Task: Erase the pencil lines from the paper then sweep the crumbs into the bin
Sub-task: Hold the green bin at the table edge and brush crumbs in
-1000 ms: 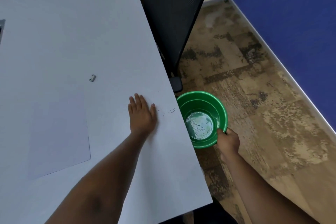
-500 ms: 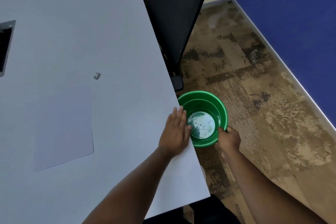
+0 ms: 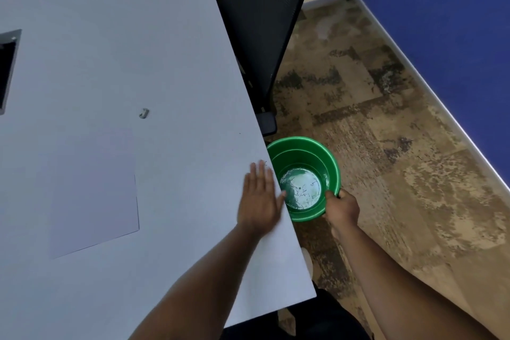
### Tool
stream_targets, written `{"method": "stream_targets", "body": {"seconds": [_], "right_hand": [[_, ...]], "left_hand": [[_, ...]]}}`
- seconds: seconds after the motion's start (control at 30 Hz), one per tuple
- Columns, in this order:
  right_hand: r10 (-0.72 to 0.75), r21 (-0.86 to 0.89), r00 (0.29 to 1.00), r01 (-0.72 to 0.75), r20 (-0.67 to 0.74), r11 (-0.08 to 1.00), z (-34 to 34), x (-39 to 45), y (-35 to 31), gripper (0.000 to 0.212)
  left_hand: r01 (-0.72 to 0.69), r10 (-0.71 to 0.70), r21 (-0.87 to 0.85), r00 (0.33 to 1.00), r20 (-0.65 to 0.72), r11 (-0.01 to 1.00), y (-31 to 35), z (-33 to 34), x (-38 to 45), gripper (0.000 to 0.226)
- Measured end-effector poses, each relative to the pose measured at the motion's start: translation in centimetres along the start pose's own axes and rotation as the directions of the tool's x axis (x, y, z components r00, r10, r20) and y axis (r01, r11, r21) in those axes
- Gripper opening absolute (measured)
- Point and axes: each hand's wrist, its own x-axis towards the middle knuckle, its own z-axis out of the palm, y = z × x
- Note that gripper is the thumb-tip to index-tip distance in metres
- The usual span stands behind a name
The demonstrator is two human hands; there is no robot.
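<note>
The left hand lies flat, fingers straight and together, at the white counter edge, while the right hand curls round the green plastic bin rim.

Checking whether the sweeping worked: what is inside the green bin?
Small dark crumbs lie scattered on the pale, shiny bottom of the round green plastic bin. The white table edge and the left hand cover its near-left side.
</note>
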Motion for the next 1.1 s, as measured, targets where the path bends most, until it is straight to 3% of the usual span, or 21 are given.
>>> {"method": "stream_targets", "body": {"seconds": [0.13, 0.2, 0.3, 0.43, 0.63, 0.87, 0.93, 1.1], "right_hand": [[0.005, 0.040, 1.000, -0.006, 0.013, 0.999, 0.3, 0.2, -0.2, 0.012], [0.016, 0.033, 1.000, -0.016, 0.012, 0.999, 0.2, 0.6, -0.1, 0.013], [0.034, 0.021, 0.999, -0.035, 0.021, 0.999, 0.1, 1.1, 0.1, 0.017], [0.035, 0.021, 0.999, -0.035, 0.035, 0.999, 0.3, 1.6, 0.5, 0.016], [0.029, 0.038, 0.998, -0.031, 0.056, 0.999, 1.1, 2.1, 1.1, 0.018], [0.018, 0.092, 0.998, -0.024, 0.057, 0.995, 1.1, 2.2, 0.5, 0.018], [0.025, 0.111, 0.999, -0.029, 0.040, 0.993, 0.9, 2.0, 0.2, 0.018], [0.018, 0.132, 1.000, -0.018, -0.001, 0.991, 0.7, 1.7, -0.2, 0.015]], "left_hand": [[-0.204, 0.204, -0.013, 0.977, 0.055, 0.979, 3.1, 0.7, -0.4, 0.070], [-0.207, 0.210, -0.095, 0.977, 0.022, 0.974, 3.1, 0.7, -0.1, 0.069], [-0.040, 0.027, -0.200, 0.997, -0.066, 0.979, 0.6, 0.0, 0.7, 0.072], [0.188, -0.216, -0.199, 0.968, -0.128, 0.962, -4.7, -2.2, 3.3, 0.088], [0.250, -0.261, -0.090, 0.952, -0.160, 0.964, -9.5, -5.4, 8.6, 0.078], [0.077, -0.076, 0.027, 0.997, -0.024, 0.997, -6.0, -3.6, 8.7, 0.083], [-0.022, 0.022, -0.015, 1.000, -0.016, 1.000, -3.8, -2.4, 6.6, 0.088], [-0.266, 0.266, -0.146, 0.964, -0.021, 0.953, 0.5, 0.4, 1.8, 0.073]]}}
